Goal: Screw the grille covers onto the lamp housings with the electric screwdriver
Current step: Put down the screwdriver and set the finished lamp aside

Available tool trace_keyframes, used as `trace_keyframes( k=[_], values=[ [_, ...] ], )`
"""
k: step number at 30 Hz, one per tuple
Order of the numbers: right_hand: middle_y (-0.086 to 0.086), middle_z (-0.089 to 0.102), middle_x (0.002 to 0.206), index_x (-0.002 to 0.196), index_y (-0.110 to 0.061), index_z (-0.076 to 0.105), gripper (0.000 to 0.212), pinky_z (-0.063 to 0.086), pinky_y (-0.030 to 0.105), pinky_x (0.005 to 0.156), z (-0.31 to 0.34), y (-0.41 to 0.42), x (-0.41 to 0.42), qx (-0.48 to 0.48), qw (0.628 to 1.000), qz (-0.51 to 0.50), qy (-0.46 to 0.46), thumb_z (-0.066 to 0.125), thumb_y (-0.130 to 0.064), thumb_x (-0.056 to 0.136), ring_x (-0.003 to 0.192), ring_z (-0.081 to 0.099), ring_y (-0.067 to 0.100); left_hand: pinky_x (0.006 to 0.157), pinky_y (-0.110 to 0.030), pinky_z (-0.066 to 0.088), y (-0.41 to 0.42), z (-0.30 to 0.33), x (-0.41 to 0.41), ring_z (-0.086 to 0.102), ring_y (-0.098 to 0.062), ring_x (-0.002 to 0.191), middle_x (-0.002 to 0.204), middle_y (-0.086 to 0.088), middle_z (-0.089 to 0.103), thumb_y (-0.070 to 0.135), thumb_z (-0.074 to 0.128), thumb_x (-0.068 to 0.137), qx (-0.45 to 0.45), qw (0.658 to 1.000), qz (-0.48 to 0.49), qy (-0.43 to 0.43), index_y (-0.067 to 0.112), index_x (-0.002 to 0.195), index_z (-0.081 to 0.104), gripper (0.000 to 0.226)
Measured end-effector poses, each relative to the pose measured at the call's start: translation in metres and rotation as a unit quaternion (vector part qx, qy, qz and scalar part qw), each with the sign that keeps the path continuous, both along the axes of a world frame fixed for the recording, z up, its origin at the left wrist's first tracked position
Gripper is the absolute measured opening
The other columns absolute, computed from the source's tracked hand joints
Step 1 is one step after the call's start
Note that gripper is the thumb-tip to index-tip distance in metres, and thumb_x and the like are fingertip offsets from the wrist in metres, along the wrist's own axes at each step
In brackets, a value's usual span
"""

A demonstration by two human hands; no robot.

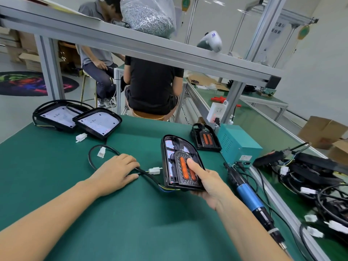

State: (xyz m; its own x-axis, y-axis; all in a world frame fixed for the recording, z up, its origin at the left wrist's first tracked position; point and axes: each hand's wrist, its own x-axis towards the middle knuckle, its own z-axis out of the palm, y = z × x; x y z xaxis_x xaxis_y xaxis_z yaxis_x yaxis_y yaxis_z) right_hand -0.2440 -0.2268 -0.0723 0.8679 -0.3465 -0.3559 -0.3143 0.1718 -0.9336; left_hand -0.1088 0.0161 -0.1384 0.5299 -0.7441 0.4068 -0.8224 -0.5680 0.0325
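Note:
My right hand grips a black lamp housing by its near right corner, thumb pressed on the grille cover with two orange lenses. The housing is tilted up off the green mat. Its black cable loops left across the mat, and my left hand rests on the cable, fingers curled over it near a white connector. The blue electric screwdriver lies on the mat right of my right hand, nobody holding it.
Two open housings lie at the far left. A finished lamp leans by a teal power box. More lamps with cables are piled on the right. An aluminium frame rail crosses overhead. Two people sit beyond the table.

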Motion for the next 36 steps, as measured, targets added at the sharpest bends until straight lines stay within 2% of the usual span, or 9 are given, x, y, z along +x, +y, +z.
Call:
trace_keyframes(
  k=[2, 6, 11, 16, 20, 25, 30, 33, 36],
  values=[
    [0.001, 0.074, 0.074, 0.097, -0.012, 0.067, 0.034, 0.048, 0.020, 0.048, -0.001, -0.002, -0.001, 0.006, 1.000, 0.000, -0.004, 0.075, -0.039, 0.079, 0.056, 0.065, 0.008, 0.086, -0.032, 0.048, -0.003, 0.004, -0.001, 0.060, -0.025, 0.098, 0.105, -0.002, 0.064, 0.030, 0.062, 0.091, 0.008, 1.000, -0.003, -0.012, 0.013, 0.107, 0.067, 0.023],
    [0.002, 0.074, 0.076, 0.098, -0.012, 0.067, 0.036, 0.048, 0.024, 0.055, 0.000, -0.004, -0.003, 0.011, 1.000, 0.007, -0.016, 0.075, -0.040, 0.076, 0.059, 0.065, 0.010, 0.095, -0.031, 0.038, -0.007, 0.004, 0.001, 0.052, -0.020, 0.111, 0.119, 0.002, 0.058, 0.035, 0.048, 0.097, 0.027, 0.999, 0.015, 0.012, 0.020, 0.119, 0.060, 0.030],
    [0.002, 0.073, 0.074, 0.096, -0.013, 0.067, 0.039, 0.048, 0.024, 0.055, 0.004, -0.006, -0.002, 0.008, 1.000, 0.001, -0.025, 0.076, -0.042, 0.071, 0.056, 0.064, 0.010, 0.108, -0.029, 0.024, 0.001, 0.003, -0.003, 0.039, -0.015, 0.129, 0.139, 0.006, 0.042, 0.052, 0.056, 0.087, -0.013, 0.996, 0.076, 0.051, 0.022, 0.132, 0.049, 0.055],
    [0.001, 0.073, 0.072, 0.093, -0.014, 0.066, 0.046, 0.045, 0.026, 0.056, 0.010, -0.014, -0.004, 0.009, 0.999, -0.009, -0.031, 0.076, -0.045, 0.060, 0.054, 0.063, 0.009, 0.086, -0.025, 0.036, 0.022, 0.002, -0.015, 0.051, -0.015, 0.097, 0.101, 0.008, 0.054, 0.047, 0.050, 0.093, -0.009, 0.995, 0.080, 0.056, 0.021, 0.099, 0.060, 0.028],
    [0.002, 0.072, 0.071, 0.089, -0.014, 0.068, 0.044, 0.045, 0.027, 0.055, 0.013, -0.019, -0.006, 0.025, 0.999, -0.007, -0.032, 0.076, -0.044, 0.058, 0.055, 0.062, 0.010, 0.078, -0.024, 0.034, 0.030, 0.011, -0.026, 0.050, -0.016, 0.082, 0.085, 0.009, 0.051, 0.041, 0.043, 0.098, 0.022, 0.995, 0.080, 0.055, 0.021, 0.088, 0.049, 0.024],
    [0.002, 0.073, 0.073, 0.087, -0.015, 0.069, 0.046, 0.045, 0.026, 0.055, 0.018, -0.018, -0.007, 0.042, 0.999, 0.007, -0.028, 0.077, -0.047, 0.055, 0.054, 0.063, 0.010, 0.055, -0.028, 0.030, 0.030, 0.023, -0.040, 0.041, -0.014, 0.055, 0.057, 0.005, 0.044, 0.043, 0.037, 0.098, -0.062, 0.982, 0.141, 0.107, 0.024, 0.084, 0.035, 0.023],
    [0.002, 0.072, 0.072, 0.083, -0.017, 0.070, 0.043, 0.046, 0.024, 0.050, 0.012, -0.001, -0.006, 0.075, 0.997, 0.012, 0.005, 0.077, -0.048, 0.054, 0.055, 0.061, 0.012, 0.060, -0.036, 0.040, 0.008, 0.049, -0.050, 0.046, -0.023, 0.057, 0.057, 0.005, 0.050, 0.029, 0.048, 0.097, -0.244, 0.944, 0.176, 0.138, 0.015, 0.092, 0.052, 0.015],
    [0.003, 0.071, 0.077, 0.085, -0.017, 0.071, 0.045, 0.045, 0.021, 0.041, 0.006, 0.015, -0.004, 0.137, 0.990, 0.017, 0.034, 0.078, -0.046, 0.051, 0.057, 0.061, 0.016, 0.064, -0.019, 0.038, -0.012, 0.057, -0.052, 0.046, -0.011, 0.058, 0.058, 0.006, 0.050, 0.021, 0.050, 0.097, -0.343, 0.899, 0.169, 0.213, 0.018, 0.097, 0.060, 0.010],
    [0.008, 0.068, 0.094, 0.096, -0.015, 0.069, 0.054, 0.045, 0.020, 0.037, 0.001, 0.028, -0.001, 0.176, 0.983, 0.026, 0.046, 0.078, -0.046, 0.053, 0.064, 0.059, 0.019, 0.072, -0.004, 0.029, -0.029, 0.058, -0.051, 0.053, -0.009, 0.073, 0.073, 0.006, 0.059, 0.012, 0.051, 0.096, -0.328, 0.897, 0.139, 0.260, 0.017, 0.103, 0.065, 0.016]
  ],
)
